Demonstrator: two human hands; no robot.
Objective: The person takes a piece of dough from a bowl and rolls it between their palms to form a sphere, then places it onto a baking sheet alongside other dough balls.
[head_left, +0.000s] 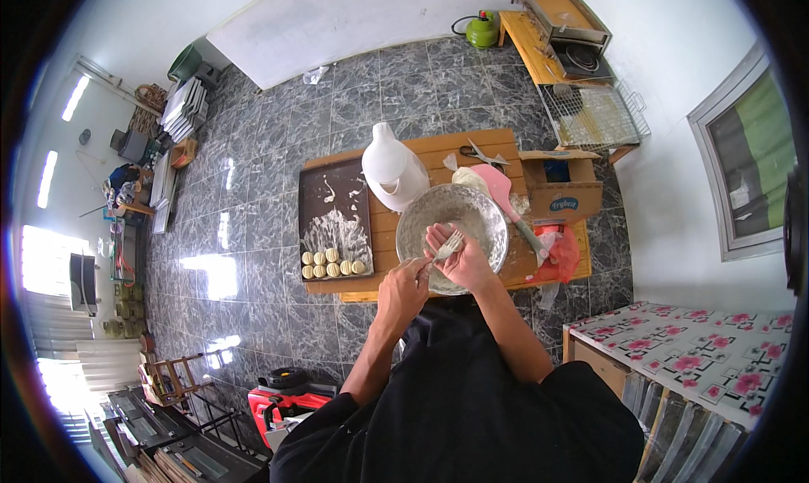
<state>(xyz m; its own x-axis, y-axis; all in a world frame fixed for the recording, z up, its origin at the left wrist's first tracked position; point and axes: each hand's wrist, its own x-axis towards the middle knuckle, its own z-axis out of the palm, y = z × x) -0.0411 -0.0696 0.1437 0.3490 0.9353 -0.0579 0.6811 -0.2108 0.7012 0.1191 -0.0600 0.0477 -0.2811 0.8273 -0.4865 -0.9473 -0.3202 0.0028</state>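
My left hand (404, 291) is closed round the handle of a fork (451, 245). The fork's tines rest over the palm of my right hand (468, 266), which is turned up with its fingers extended. Whether a small piece of dough lies under the tines I cannot tell. Both hands are above the near part of a large metal bowl (494, 222) coated with pale flour or dough. Left of it is a dark baking tray (335, 201) with several ridged dough balls (332, 255) along its near end and white smears beyond them.
On the wooden table (497, 138) stand a white jug (394, 167), scissors (482, 156) and a pink spatula-like tool (499, 186). A cardboard box (575, 198) and a red plastic bag (566, 251) are at the right. A flower-patterned surface (699, 344) is near my right side.
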